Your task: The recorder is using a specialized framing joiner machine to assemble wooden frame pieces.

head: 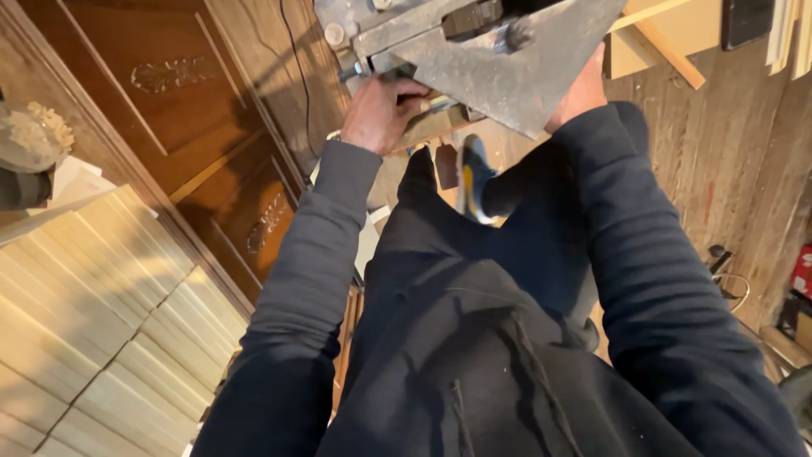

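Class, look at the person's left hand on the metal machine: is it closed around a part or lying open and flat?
Closed: the left hand has its fingers curled around a part of the grey metal machine.

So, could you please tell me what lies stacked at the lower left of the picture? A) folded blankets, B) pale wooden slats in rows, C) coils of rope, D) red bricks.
B: pale wooden slats lie stacked in rows beside the dark carved wooden panel, while the left hand grips the grey metal machine.
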